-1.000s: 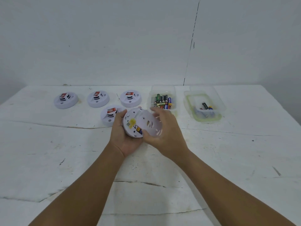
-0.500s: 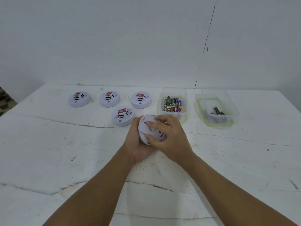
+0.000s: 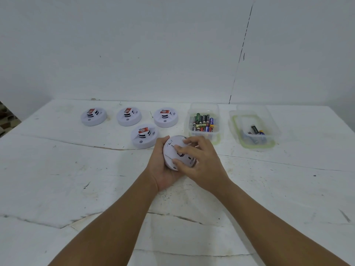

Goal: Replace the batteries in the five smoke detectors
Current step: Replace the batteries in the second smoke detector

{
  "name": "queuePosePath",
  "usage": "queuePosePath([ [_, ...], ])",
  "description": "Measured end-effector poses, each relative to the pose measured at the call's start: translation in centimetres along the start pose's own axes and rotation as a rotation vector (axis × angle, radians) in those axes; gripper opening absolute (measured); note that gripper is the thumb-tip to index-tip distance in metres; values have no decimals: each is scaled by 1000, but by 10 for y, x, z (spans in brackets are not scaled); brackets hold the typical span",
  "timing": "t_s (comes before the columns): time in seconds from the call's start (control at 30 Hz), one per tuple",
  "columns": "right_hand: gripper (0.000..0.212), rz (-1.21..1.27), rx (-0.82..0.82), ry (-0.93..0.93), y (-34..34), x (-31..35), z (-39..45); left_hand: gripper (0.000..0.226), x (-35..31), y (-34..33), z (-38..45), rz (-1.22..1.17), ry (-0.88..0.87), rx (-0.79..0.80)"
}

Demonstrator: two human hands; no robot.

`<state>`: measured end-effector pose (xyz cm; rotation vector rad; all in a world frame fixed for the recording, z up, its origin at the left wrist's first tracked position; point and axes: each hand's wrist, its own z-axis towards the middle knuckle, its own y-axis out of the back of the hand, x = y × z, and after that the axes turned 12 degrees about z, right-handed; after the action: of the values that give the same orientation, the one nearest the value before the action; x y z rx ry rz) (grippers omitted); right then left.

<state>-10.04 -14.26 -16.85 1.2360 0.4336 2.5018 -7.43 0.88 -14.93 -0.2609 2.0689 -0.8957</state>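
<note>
A: Which step is shown?
B: Left hand point(image 3: 163, 169) cradles the fifth smoke detector point(image 3: 177, 153) at near centre; right hand point(image 3: 199, 162) presses its back cover point(image 3: 172, 148), apparently closing it.
A: Next move?
B: Probably seating the cover fully.

Worn white table and bare wall around my grip.
Beneath the grip I see a scuffed white table point(image 3: 57, 179); a crack point(image 3: 172, 215) runs across it nearer me. Beyond the grip stands a plain wall point(image 3: 134, 45), its dark seam point(image 3: 242, 54) up to the right. Far left, patterned floor point(image 3: 7, 120).
</note>
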Motion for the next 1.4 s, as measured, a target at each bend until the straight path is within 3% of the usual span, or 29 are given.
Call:
queuePosePath([
  [0.2,44,0,24,-66,4,6,5,58,-1,-2,-1,-6,-14,13],
  [0.4,62,-32,63,-253,13,19,14,52,1,-4,1,71,-50,-23],
  [0.57,58,-91,-40,-380,5,32,12,56,2,-4,-1,79,-42,-25],
  [0.8,56,-91,-44,-494,7,37,15,57,1,-7,-3,115,-30,-41],
  [1.07,54,-58,-54,-514,7,38,15,57,1,-12,-6,129,-35,-60],
  [1.2,48,97,-55,-472,9,33,7,62,1,-14,-8,134,-65,-108],
  [1.3,37,243,-83,-527,13,33,5,60,-1,-24,-12,289,-115,-154],
  [1.4,29,434,-53,-634,18,35,5,52,-5,-36,-15,638,-237,-267],
])
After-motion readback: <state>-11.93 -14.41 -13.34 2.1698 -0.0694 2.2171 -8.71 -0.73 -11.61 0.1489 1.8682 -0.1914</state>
